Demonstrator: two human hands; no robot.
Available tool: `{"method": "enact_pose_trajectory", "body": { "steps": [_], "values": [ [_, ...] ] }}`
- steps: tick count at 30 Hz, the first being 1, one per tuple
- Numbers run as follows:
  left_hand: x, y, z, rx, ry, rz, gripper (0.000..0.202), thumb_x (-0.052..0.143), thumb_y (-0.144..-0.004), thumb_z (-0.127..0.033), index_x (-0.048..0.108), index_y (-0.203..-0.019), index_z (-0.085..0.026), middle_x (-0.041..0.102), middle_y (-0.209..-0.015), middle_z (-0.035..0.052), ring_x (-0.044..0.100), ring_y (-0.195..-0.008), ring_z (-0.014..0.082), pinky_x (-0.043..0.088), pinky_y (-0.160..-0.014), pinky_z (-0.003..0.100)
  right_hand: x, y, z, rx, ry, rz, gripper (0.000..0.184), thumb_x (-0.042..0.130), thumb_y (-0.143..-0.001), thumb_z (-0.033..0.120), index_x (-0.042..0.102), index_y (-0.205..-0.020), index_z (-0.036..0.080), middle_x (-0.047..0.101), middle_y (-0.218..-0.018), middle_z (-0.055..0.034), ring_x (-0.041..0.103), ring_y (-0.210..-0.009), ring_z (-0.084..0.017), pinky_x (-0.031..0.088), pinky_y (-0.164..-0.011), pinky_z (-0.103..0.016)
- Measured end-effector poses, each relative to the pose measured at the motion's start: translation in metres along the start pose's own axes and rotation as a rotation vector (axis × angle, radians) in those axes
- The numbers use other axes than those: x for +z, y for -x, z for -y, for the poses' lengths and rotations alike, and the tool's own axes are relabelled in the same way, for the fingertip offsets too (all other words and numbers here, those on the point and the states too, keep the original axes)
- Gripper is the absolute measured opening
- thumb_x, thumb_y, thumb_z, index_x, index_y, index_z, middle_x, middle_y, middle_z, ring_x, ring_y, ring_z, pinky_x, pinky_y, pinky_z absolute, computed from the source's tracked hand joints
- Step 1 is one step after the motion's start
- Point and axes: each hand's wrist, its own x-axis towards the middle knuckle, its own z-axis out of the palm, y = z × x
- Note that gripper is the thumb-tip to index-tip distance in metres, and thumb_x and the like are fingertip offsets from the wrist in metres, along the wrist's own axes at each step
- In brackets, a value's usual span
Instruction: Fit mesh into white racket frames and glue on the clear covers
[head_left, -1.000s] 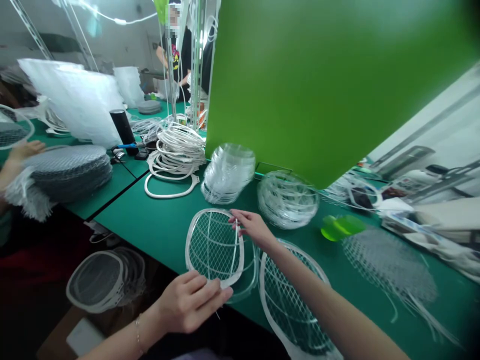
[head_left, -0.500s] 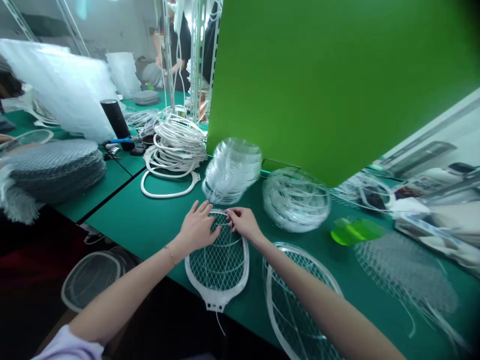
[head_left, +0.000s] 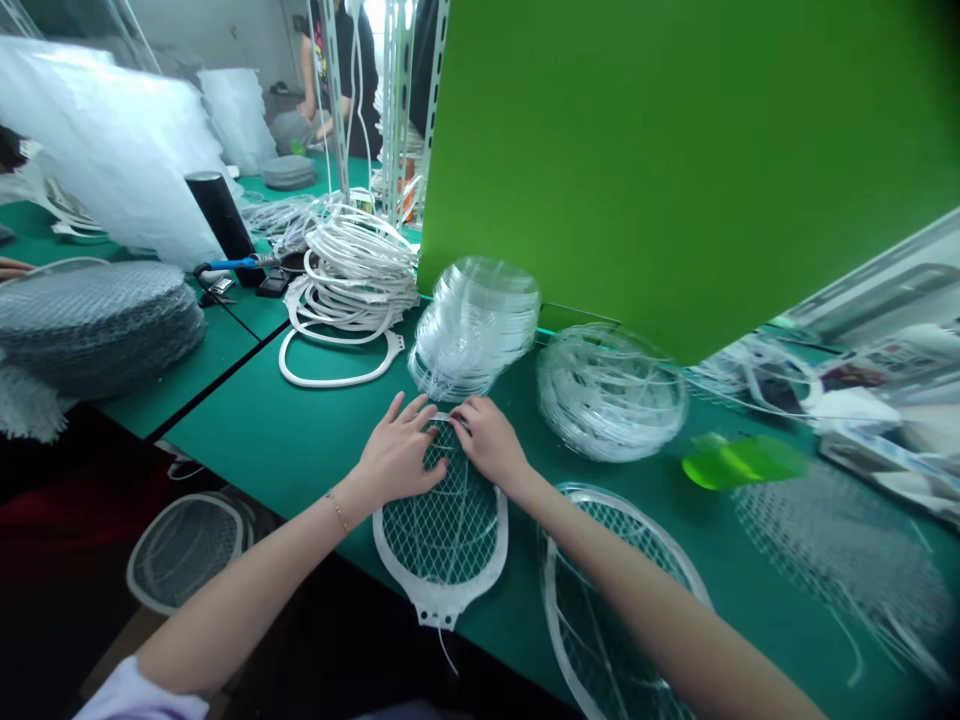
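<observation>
Table (head_left: 315, 440): green, dark-seamed.
Panel (head_left: 637, 150): green, upright, top cut off.
Co-worker (head_left: 361, 75): head cut off.
Mesh frame (head_left: 442, 545): at table's near edge, far rim part-hidden.
Left hand (head_left: 397, 452): spread wide over it.
Right hand (head_left: 489, 440): bent at rim; cannot tell its grip.

Green table (head_left: 322, 425) — left to right: stacked netting (head_left: 97, 320), white frames (head_left: 356, 265), clear rings (head_left: 476, 325), clear hoops (head_left: 611, 395), green sheet (head_left: 742, 462), loose netting (head_left: 840, 540). Near side — netted frame (head_left: 442, 535), second netted frame (head_left: 592, 620) to its right.
</observation>
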Motion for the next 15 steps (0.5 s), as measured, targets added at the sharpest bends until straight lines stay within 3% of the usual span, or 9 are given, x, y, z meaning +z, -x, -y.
{"method": "enact_pose_trajectory", "body": {
  "steps": [7, 11, 15],
  "values": [
    [-0.002, 0.000, -0.002, 0.011, 0.033, 0.058, 0.041, 0.055, -0.090, -0.042, 0.072, -0.114, -0.013, 0.060, -0.140, 0.0129, 0.044, -0.140, 0.0326, 0.017, -0.124, 0.052, -0.004, 0.003, 0.009, 0.001, 0.148, 0.055, 0.021, 0.048, -0.098, 0.018, 0.069, -0.097, 0.015, 0.064, -0.100, -0.0117, 0.058, -0.098, -0.024, 0.047, -0.086, -0.034],
    [-0.006, 0.000, -0.004, 0.006, 0.065, 0.086, 0.037, 0.055, -0.090, -0.042, 0.073, -0.110, -0.016, 0.063, -0.135, 0.0120, 0.055, -0.130, 0.0291, 0.024, -0.123, 0.047, -0.007, 0.000, 0.016, 0.006, 0.197, 0.102, 0.025, 0.046, -0.098, 0.016, 0.070, -0.092, 0.015, 0.065, -0.097, -0.0114, 0.059, -0.095, -0.023, 0.046, -0.080, -0.031],
    [-0.010, 0.000, -0.004, -0.006, 0.095, 0.105, 0.041, 0.058, -0.087, -0.042, 0.069, -0.117, -0.017, 0.063, -0.134, 0.0110, 0.061, -0.121, 0.0265, 0.029, -0.121, 0.045, -0.018, -0.006, 0.020, -0.016, 0.197, 0.178, 0.019, 0.055, -0.092, 0.018, 0.071, -0.083, 0.016, 0.066, -0.091, -0.0104, 0.060, -0.092, -0.022, 0.046, -0.077, -0.030]
  ]
}}
